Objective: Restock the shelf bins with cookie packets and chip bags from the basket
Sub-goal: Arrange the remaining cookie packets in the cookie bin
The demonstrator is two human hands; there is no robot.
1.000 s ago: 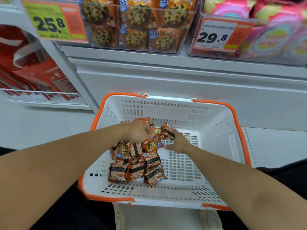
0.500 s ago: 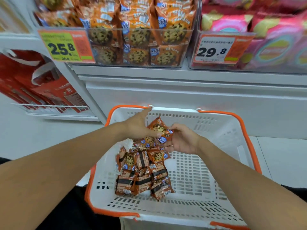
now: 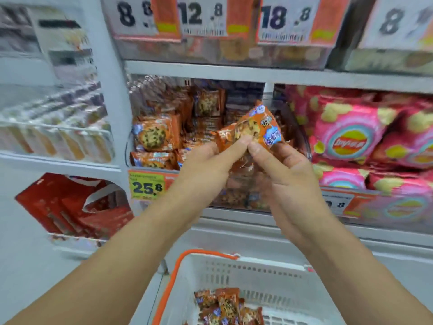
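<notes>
I see my left grip (image 3: 206,165) and right grip (image 3: 284,170) both pinching one cookie packet (image 3: 251,131) in front of the cookie bin (image 3: 164,137), chip bags (image 3: 346,134) right, basket (image 3: 210,277) below.

- Both hands have risen out of the white plastic basket with orange rim (image 3: 178,273) to the front of the clear shelf bin of cookie packets (image 3: 164,137).
- The left hand (image 3: 206,170) and right hand (image 3: 285,174) now pinch orange chocolate-chip cookie packets (image 3: 253,130) together at bin height.
- The basket now sits low in view, fewer packets visible inside.
</notes>
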